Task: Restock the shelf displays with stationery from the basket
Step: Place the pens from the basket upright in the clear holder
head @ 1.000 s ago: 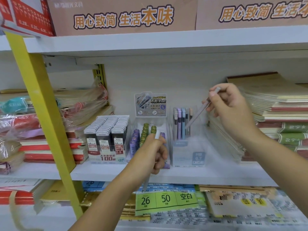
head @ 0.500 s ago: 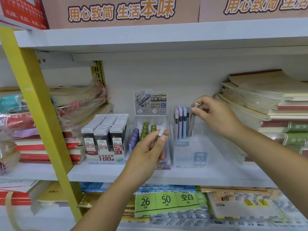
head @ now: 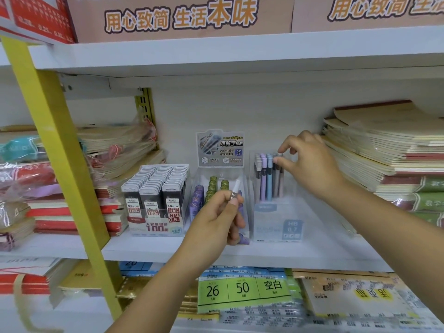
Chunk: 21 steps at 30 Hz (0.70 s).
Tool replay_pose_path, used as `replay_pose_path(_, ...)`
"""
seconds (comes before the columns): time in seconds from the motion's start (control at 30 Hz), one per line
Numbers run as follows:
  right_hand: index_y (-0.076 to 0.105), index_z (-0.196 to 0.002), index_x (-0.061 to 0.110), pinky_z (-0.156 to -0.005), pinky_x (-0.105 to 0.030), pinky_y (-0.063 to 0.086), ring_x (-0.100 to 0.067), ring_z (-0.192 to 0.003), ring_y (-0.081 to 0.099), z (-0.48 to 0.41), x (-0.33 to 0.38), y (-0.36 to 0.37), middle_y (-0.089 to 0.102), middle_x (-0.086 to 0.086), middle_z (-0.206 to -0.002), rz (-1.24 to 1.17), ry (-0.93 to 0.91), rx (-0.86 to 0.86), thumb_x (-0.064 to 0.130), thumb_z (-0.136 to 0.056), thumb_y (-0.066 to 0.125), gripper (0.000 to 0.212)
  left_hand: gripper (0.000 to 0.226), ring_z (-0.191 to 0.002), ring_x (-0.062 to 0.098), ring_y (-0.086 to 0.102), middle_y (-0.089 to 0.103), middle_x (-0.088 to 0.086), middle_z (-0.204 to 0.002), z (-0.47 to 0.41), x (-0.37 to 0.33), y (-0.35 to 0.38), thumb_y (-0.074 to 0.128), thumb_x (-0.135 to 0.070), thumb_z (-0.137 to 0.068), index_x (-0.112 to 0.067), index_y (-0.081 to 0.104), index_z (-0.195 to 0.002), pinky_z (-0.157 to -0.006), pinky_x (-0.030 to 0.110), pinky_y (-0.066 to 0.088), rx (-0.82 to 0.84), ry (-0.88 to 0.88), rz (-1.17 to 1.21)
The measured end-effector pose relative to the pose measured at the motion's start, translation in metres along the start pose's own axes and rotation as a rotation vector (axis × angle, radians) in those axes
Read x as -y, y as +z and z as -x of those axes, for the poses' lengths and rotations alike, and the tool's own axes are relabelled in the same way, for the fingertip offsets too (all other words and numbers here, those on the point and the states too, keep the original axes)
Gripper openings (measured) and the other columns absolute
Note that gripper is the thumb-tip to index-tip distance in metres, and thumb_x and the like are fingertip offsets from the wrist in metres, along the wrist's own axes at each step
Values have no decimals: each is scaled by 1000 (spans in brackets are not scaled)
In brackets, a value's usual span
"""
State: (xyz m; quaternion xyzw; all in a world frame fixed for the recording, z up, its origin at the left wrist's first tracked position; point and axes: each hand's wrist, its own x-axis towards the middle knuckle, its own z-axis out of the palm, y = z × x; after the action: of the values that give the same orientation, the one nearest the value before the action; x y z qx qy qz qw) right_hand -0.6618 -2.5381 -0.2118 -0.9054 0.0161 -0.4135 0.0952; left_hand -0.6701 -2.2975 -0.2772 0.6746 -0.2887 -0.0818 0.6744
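As left hand (head: 216, 219) grips a pen (head: 237, 184), right hand (head: 310, 164) pinches a pencil (head: 279, 182).

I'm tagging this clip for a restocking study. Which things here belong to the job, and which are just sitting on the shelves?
Job: right hand pinching the grey pencil in the clear display box; left hand holding a white-capped pencil.
Lying about: black lead cases, notebook stacks, green-labelled pack.

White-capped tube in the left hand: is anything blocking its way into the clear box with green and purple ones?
Nothing visible does. The left hand holds the white-capped tube just in front of the clear box, whose top looks open.
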Motion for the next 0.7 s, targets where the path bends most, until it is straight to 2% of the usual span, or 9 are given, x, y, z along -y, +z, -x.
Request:
replay_pose_path(0.1,70,-93,21,-73,-28,27,-21,-98,44,0,-2,0,48,0,-92,60,-9,44,38,-86,68,19,20,-54,11,52,62,-7,-66,0,1,1,45,-25,-104,-22,64,-104,-54,19,50,0,-1,10)
replay_pose_path(0.23,70,-98,24,-76,-29,31,-21,-101,43,0,-2,-1,49,0,-97,15,-1,75,36,-86,69,17,18,-49,3,51,61,-3,-68,1,-2,4,48,-24,-103,-22,65,-106,-48,14,49,-10,19,52)
replay_pose_path(0.3,68,-102,24,-82,-31,34,-21,-106,42,0,-2,-1,50,0,-103,23,-15,120,34,-83,72,21,16,-55,-2,58,64,3,-82,1,-5,5,52,-24,-101,-27,68,-102,-47,10,48,-76,64,21)
replay_pose_path(0.4,64,-99,21,-83,-25,28,-20,-110,43,-2,-4,-1,54,1,-109,-32,-40,143,26,-83,73,19,20,-75,-4,65,68,7,-105,-5,-12,9,58,-29,-98,-46,68,-95,-50,5,48,-140,124,-68)
replay_pose_path(0.5,63,-99,16,-76,-21,26,-19,-109,48,-5,-6,1,61,2,-107,-115,-28,170,23,-88,67,13,25,-67,-14,60,65,14,-118,-11,-18,13,58,-29,-99,-53,64,-98,-48,2,45,-130,96,-118)
replay_pose_path(0.57,60,-102,18,-79,-25,31,-18,-111,48,-5,-6,3,62,0,-110,-147,11,199,25,-91,63,13,27,-67,-18,57,63,15,-123,-13,-16,15,63,-26,-96,-53,64,-99,-48,3,46,-113,79,-136)
replay_pose_path(0.63,57,-104,19,-83,-32,39,-19,-111,49,-7,-6,5,61,-4,-113,-136,42,223,28,-93,60,15,30,-72,-14,58,61,14,-123,-13,-13,17,69,-25,-92,-54,64,-97,-47,6,47,-107,78,-148)
replay_pose_path(0.7,53,-105,19,-86,-37,44,-22,-107,52,-9,-4,4,60,-7,-113,-122,60,239,30,-94,57,16,35,-70,-5,57,60,17,-122,-12,-11,18,72,-24,-89,-57,64,-95,-46,8,47,-116,74,-170)
